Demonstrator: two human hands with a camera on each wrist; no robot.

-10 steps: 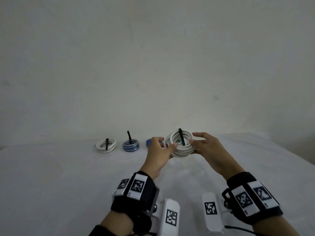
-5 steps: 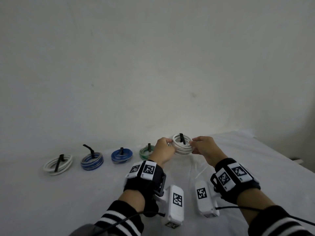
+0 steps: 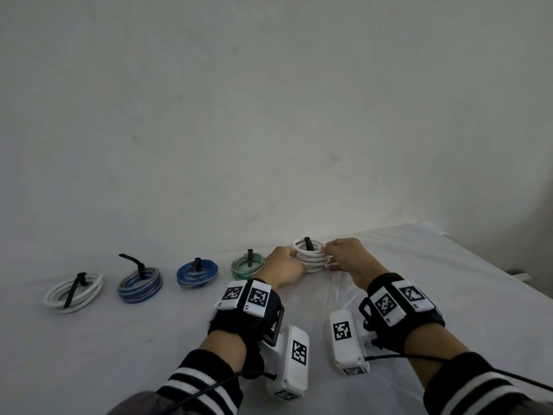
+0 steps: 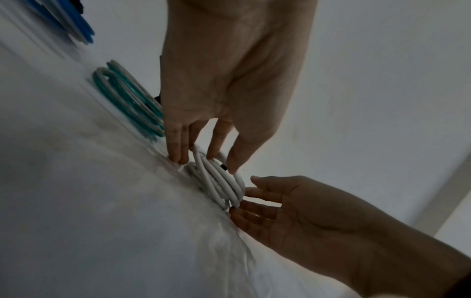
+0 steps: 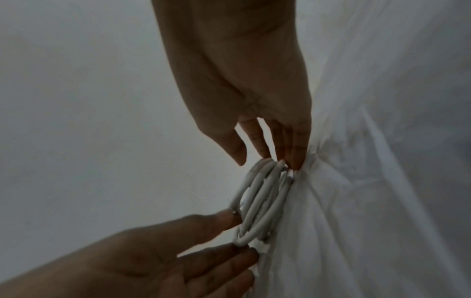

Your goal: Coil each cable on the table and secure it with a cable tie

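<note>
A white cloth (image 3: 449,295) covers the surface, lying mostly flat with creases and small folds gathered near its middle; the wrist views show the same wrinkling close up (image 5: 382,181). Behind it a plain pale wall (image 3: 269,115) fills the upper part of the head view, marked by a few faint smudges. At the far right the cloth's edge (image 3: 508,265) drops away, and a small pale object (image 3: 522,277) sits beyond it, too small to identify.
</note>
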